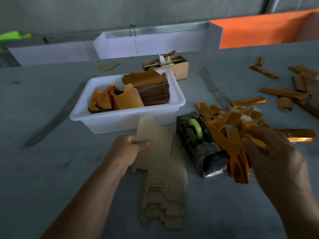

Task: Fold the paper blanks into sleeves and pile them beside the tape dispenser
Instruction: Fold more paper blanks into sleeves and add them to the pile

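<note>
From the head camera, the left hand point(131, 145) pinches a pale paper blank point(153, 135) by its left edge, thumb on top and fingers curled beneath, lifting it off a stack of blanks point(164, 200) that lies near the front edge of the grey tabletop point(51, 178). The right hand point(274, 152) hovers over the pile of folded orange sleeves point(229, 128); its fingers curl loosely, and whether they grip a sleeve cannot be told. The tape dispenser point(200, 144), dark with a green roll, sits between the stack and the pile, touching the sleeves on its right side.

Behind the hands a white plastic tub point(127, 121) holds more orange blanks, some stacked, some loose, and blocks the straight reach toward the back. A small cardboard box point(179, 68) stands just behind the tub. Loose sleeves point(284, 94) scatter toward the tabletop's right edge. White trays point(155, 44) line the far edge, with an orange panel point(265, 28) at the far right corner.

Bare surface lies along the left side and front left corner. No writing is readable.
</note>
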### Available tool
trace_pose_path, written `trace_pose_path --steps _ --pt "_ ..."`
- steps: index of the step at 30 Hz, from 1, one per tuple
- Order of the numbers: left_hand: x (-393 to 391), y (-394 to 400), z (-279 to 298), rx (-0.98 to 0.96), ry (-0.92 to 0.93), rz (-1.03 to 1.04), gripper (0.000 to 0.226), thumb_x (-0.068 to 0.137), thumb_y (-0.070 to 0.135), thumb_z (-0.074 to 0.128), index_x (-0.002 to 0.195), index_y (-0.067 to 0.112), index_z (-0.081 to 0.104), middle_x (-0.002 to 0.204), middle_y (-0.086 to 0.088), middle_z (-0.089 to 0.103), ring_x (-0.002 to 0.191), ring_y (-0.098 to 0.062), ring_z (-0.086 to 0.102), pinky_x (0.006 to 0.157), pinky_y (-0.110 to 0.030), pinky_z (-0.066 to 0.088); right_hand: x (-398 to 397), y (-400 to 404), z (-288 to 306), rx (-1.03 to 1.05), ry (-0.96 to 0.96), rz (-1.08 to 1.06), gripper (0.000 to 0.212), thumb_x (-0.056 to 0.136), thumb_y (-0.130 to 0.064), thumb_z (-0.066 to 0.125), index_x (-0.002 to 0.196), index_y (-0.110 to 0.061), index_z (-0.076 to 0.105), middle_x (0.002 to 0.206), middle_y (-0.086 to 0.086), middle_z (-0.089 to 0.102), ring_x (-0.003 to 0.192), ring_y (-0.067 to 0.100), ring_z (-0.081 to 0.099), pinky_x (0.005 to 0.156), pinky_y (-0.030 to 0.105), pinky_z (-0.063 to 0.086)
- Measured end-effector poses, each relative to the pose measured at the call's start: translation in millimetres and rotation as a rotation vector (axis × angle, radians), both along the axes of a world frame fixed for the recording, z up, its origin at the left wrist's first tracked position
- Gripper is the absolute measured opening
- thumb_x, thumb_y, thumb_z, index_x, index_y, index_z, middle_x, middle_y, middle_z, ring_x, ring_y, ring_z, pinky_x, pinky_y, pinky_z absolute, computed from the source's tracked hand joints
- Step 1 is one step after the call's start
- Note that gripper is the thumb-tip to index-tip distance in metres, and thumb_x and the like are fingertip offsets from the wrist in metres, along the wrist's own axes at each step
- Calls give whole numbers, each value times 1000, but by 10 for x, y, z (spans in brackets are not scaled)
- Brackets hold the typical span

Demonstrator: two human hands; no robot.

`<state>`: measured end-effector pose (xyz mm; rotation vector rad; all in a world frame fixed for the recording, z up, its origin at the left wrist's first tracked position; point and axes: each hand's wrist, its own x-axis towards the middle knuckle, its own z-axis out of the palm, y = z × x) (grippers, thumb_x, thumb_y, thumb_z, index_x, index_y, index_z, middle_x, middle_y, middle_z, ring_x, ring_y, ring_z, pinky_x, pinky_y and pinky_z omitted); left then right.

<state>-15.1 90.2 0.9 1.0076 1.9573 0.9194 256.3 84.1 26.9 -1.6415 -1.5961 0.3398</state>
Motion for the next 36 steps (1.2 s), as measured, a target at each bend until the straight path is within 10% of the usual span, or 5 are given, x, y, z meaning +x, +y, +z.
trace_pose_path --steps 8,14,19,31,36 --pt "106 -233 293 176 432 -96 22 98 35 47 86 25 61 90 3 61 73 -1 51 61 -14 37 -57 -115 79 32 9 51 27 86 -23 58 110 -17 67 117 0 60 101 24 59 81 43 50" --pt "273 -501 491 191 -643 -98 34 83 30 55 104 9 72 99 -12 74 87 -21 71 67 -29 57 -263 -284 60 -144 307 263 15 84 -24 62 96 -32 66 80 -12 66 71 4 63 59 11 48" --pt "495 -642 467 127 -865 -144 35 82 23 57 102 0 72 103 -21 72 84 -27 72 62 -32 59 -513 -403 18 -467 762 433 16 83 -20 63 98 -22 67 84 -5 72 81 10 68 70 27 57" --pt "665 -712 431 181 -428 -174 37 59 27 83 94 16 75 91 -7 76 89 -26 71 86 -44 54 -481 -416 -24 -582 1015 398 9 78 -7 66 86 -9 68 80 7 72 80 21 69 70 32 55" --pt "699 -707 366 204 -301 -94 46 56 41 81 96 20 73 85 5 76 84 -12 71 69 -25 51 -469 -401 -33 -560 989 423 6 76 -7 68 81 -9 68 75 6 72 72 14 68 61 22 54"
